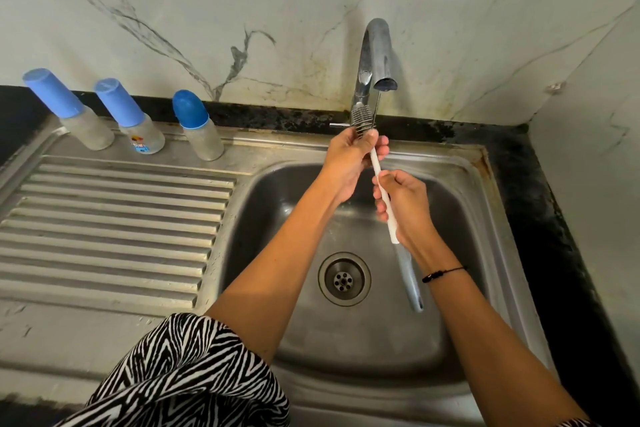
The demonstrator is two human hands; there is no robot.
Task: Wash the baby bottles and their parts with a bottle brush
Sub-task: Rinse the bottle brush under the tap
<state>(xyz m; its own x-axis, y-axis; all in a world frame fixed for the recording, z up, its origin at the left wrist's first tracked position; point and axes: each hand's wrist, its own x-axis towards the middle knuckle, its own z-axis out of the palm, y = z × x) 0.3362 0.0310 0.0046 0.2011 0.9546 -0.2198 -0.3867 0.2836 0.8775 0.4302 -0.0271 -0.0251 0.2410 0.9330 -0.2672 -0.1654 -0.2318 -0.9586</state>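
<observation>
Two hands work over the sink basin (pixel 450 184), one brush between them. Right hand (pixel 403 206), nearer, is curled round the white shaft of the bottle brush (pixel 382 191). Past that hand's wrist the shaft runs into a grey-blue handle ending near the drain (pixel 344 278). Left hand (pixel 349 163), just beyond and above the right, pinches the shaft where it meets the brush head (pixel 362 116), a short ribbed grey cylinder held up against the tap stem, directly under the spout of the single tap (pixel 375 55). A thin dark thread falls from the spout; cannot tell whether it is water. Part of the shaft is hidden inside both grips.

Farther off, left of the left hand, three baby bottles stand on the counter at the top of the ribbed drainboard (pixel 114 218): bottle one (pixel 67 107), bottle two (pixel 130 116) with a coloured print, bottle three (pixel 197 126). All are capped in blue with cloudy bodies; their contents cannot be made out.
</observation>
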